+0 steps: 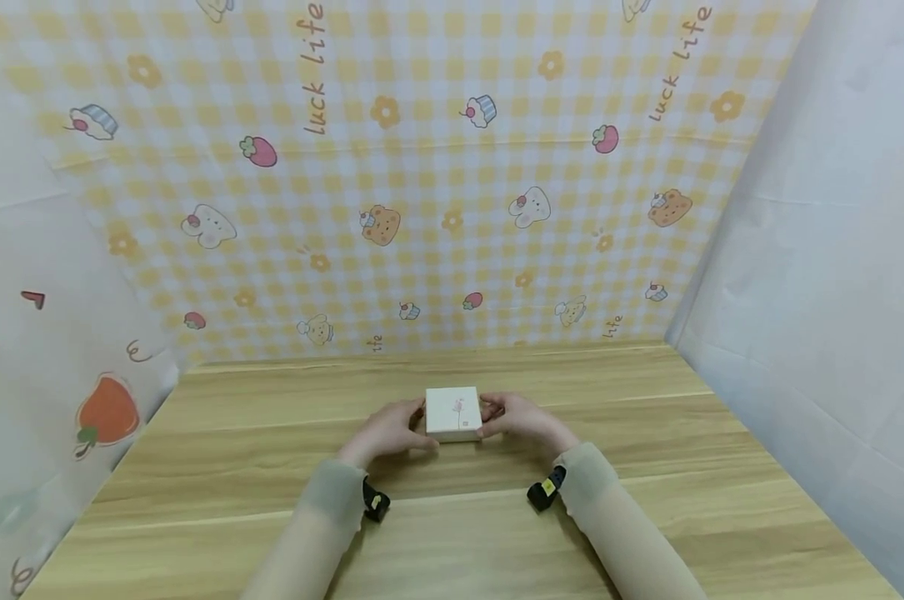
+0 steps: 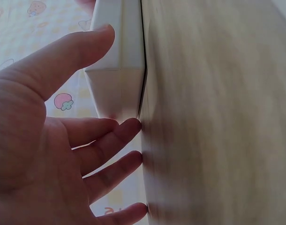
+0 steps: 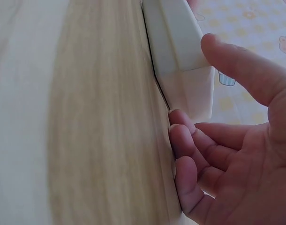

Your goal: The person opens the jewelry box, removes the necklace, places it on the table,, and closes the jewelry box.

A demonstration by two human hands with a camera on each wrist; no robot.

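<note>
Partly unseen (underside), 1 box [image 1: 452, 412] between left fingers [image 2: 108, 147] and right fingers [image 3: 183, 140].

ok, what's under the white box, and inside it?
The wooden table is under the white box; a thin dark line shows along its base. The tabletop directly beneath is covered. It's closed, so any contents can't be seen.

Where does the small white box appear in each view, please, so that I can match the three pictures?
Head: the small white box is just below the centre, between the left hand and the right hand.
Left wrist: the box is in the upper part, left of centre.
Right wrist: the box is in the upper part, right of centre.
Shared landmark: the yellow checked cloth.
</note>
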